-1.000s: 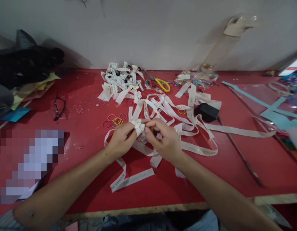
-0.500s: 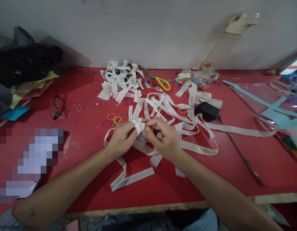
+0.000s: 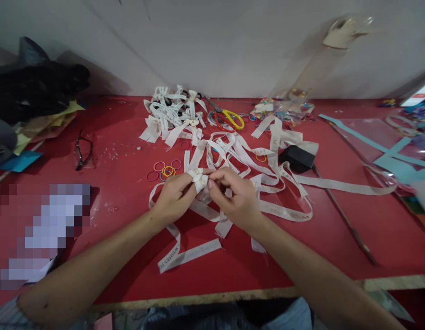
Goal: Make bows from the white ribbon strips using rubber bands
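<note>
Between my two hands is a white printed ribbon bow (image 3: 199, 179), knotted and bunched at its middle. My left hand (image 3: 176, 195) is closed around the bow's left side, thumb and fingers pinching it. My right hand (image 3: 235, 195) is pinched at the bow's right edge; the fingertips meet there and partly hide the ribbon. Under and around both hands lies a tangle of loose white ribbon (image 3: 284, 211) with dark lettering. Left of the bow sit several small coloured elastic bands (image 3: 168, 171).
At the back lie a pile of ribbon bows (image 3: 171, 114) and scissors (image 3: 233, 120) with yellow and red handles. Eyeglasses (image 3: 83, 151) rest at left. A black block (image 3: 296, 158) and a thin rod (image 3: 350, 224) are at right, near pale blue strips (image 3: 377, 142).
Almost nothing differs. Both hands keep their grip on the ribbon bow, which appears very slightly turned.
</note>
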`<control>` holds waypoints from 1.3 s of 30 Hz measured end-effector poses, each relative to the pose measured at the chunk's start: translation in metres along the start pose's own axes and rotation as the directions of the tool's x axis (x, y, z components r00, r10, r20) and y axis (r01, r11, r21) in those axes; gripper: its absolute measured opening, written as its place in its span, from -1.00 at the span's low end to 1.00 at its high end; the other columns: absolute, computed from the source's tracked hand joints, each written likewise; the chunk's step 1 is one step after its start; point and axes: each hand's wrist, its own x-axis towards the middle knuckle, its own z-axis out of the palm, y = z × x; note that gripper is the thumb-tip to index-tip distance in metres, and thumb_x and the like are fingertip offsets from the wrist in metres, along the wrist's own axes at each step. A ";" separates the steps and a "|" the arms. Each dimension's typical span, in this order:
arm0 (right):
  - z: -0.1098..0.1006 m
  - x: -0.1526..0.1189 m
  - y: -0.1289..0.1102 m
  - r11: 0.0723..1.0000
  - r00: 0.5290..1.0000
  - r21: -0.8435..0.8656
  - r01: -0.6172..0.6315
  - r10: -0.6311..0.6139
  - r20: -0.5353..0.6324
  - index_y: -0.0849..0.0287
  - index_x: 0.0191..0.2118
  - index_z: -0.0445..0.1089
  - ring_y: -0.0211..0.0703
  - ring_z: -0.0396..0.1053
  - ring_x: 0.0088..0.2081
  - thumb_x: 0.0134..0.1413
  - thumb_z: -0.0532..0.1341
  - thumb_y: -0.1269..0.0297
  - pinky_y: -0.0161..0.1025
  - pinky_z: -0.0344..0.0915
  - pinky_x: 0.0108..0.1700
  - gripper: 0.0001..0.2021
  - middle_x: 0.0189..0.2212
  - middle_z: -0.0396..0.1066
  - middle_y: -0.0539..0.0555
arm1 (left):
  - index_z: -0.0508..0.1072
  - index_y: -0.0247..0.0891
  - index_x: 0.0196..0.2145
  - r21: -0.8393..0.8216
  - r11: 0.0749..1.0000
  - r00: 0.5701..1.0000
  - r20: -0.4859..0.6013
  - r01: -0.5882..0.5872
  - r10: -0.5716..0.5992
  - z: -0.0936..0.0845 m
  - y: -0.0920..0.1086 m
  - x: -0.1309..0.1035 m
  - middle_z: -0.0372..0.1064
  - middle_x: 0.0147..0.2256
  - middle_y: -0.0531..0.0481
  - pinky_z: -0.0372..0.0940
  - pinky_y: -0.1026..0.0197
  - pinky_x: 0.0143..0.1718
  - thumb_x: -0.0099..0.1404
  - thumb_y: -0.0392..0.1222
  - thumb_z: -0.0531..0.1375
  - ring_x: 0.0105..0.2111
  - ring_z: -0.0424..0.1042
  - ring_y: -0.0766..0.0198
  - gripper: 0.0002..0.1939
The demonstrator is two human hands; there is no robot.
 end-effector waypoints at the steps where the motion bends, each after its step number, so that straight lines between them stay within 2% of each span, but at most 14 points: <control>1: 0.000 0.000 0.000 1.000 1.000 -0.004 0.004 -0.004 -0.001 0.12 -0.37 0.25 -0.41 0.17 -0.60 0.16 0.13 0.44 -0.42 0.09 -0.56 -0.90 -0.59 0.26 -0.12 | 0.25 -0.28 -0.57 -0.002 1.000 1.000 -0.003 -0.001 0.001 0.000 0.000 0.000 0.17 -0.66 0.18 0.08 0.43 -0.59 0.32 -0.33 0.08 -0.65 0.16 0.48 -0.71; 5: 0.000 0.000 -0.001 1.000 1.000 -0.013 0.008 -0.008 -0.005 0.13 -0.38 0.24 -0.42 0.10 -0.63 0.16 0.12 0.44 -0.42 0.06 -0.58 -0.89 -0.58 0.29 -0.11 | 0.24 -0.28 -0.58 0.008 1.000 1.000 -0.006 0.003 -0.003 0.000 0.000 0.000 0.16 -0.67 0.18 0.07 0.42 -0.60 0.33 -0.30 0.08 -0.66 0.15 0.48 -0.70; 15: 0.000 -0.002 0.002 0.999 1.000 -0.033 -0.007 0.007 0.003 0.13 -0.35 0.28 -0.45 0.12 -0.63 0.17 0.14 0.40 -0.42 0.07 -0.57 -0.93 -0.44 0.45 -0.06 | 0.26 -0.28 -0.58 0.044 0.998 0.999 0.010 0.044 -0.044 -0.001 -0.004 -0.002 0.18 -0.67 0.15 0.07 0.37 -0.58 0.31 -0.29 0.08 -0.65 0.16 0.45 -0.71; 19: 0.000 -0.003 0.001 1.000 1.000 -0.026 0.012 -0.012 -0.001 0.14 -0.36 0.27 -0.43 0.14 -0.61 0.18 0.14 0.39 -0.43 0.08 -0.56 -0.92 -0.55 0.35 -0.10 | 0.27 -0.28 -0.58 0.059 0.997 0.999 0.017 0.040 -0.041 -0.003 -0.005 -0.004 0.22 -0.65 0.13 0.08 0.36 -0.56 0.32 -0.28 0.08 -0.64 0.17 0.44 -0.71; 23: -0.001 -0.002 -0.001 0.997 0.997 -0.022 0.068 -0.069 -0.028 0.14 -0.37 0.27 -0.43 0.13 -0.63 0.17 0.15 0.39 -0.43 0.08 -0.57 -0.91 -0.59 0.30 -0.12 | 0.32 -0.29 -0.57 0.063 0.998 0.999 -0.018 -0.029 0.031 -0.004 -0.004 -0.005 0.20 -0.67 0.15 0.07 0.35 -0.58 0.32 -0.27 0.10 -0.65 0.16 0.44 -0.71; 28: -0.001 -0.003 -0.002 0.994 0.993 0.001 0.112 -0.112 -0.033 0.14 -0.33 0.28 -0.43 0.18 -0.63 0.18 0.14 0.38 -0.41 0.14 -0.56 -0.94 -0.44 0.48 -0.03 | 0.49 -0.28 -0.37 0.025 0.996 0.996 -0.009 -0.087 0.088 -0.006 0.000 -0.006 0.25 -0.64 0.16 0.15 0.37 -0.51 0.36 -0.29 0.08 -0.62 0.23 0.43 -0.79; 31: 0.000 -0.004 -0.002 0.995 0.996 0.036 0.092 -0.092 -0.010 0.13 -0.25 0.29 -0.42 0.25 -0.60 0.20 0.14 0.36 -0.41 0.19 -0.53 -0.99 -0.38 0.51 -0.02 | 0.53 -0.28 -0.31 0.009 0.995 0.994 -0.040 -0.103 0.103 -0.007 0.002 -0.007 0.26 -0.63 0.15 0.16 0.37 -0.51 0.37 -0.27 0.09 -0.62 0.23 0.43 -0.79; 35: 0.000 -0.004 -0.002 0.999 0.995 0.017 0.052 -0.053 0.079 0.12 -0.10 0.28 -0.38 0.29 -0.58 0.20 0.16 0.31 -0.40 0.20 -0.49 -0.85 -0.52 0.43 -0.11 | 0.54 -0.25 -0.13 -0.053 0.996 0.995 -0.075 -0.070 0.066 -0.007 0.005 -0.008 0.27 -0.62 0.15 0.17 0.38 -0.51 0.40 -0.25 0.06 -0.62 0.22 0.44 -0.74; 39: 0.000 -0.003 0.001 0.997 0.997 -0.058 0.053 -0.049 0.065 0.11 -0.17 0.32 -0.37 0.23 -0.61 0.21 0.12 0.38 -0.37 0.15 -0.51 -0.90 -0.59 0.36 -0.12 | 0.54 -0.23 -0.08 -0.087 0.995 0.996 -0.069 -0.053 0.047 -0.007 0.007 -0.008 0.23 -0.63 0.16 0.16 0.38 -0.52 0.41 -0.23 0.06 -0.65 0.18 0.44 -0.73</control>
